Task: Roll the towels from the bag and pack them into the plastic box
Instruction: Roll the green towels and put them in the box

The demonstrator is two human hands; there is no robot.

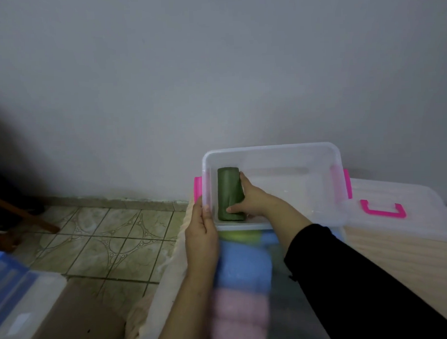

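While the right hand (246, 197) grips the rolled green towel (230, 193) at the box's (272, 149) nine-o'clock end, the left hand (201, 237) holds its near corner. Folded towels (243, 268) at six o'clock; lid (397, 190) at three.

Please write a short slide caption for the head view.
Right hand places rolled green towel in plastic box; left hand steadies it.

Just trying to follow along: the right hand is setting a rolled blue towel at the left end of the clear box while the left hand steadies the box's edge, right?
Not quite: the rolled towel in the plastic box is dark green, not blue, as the head view shows. The rest holds: the right hand sets it at the left end while the left hand steadies the box's edge.
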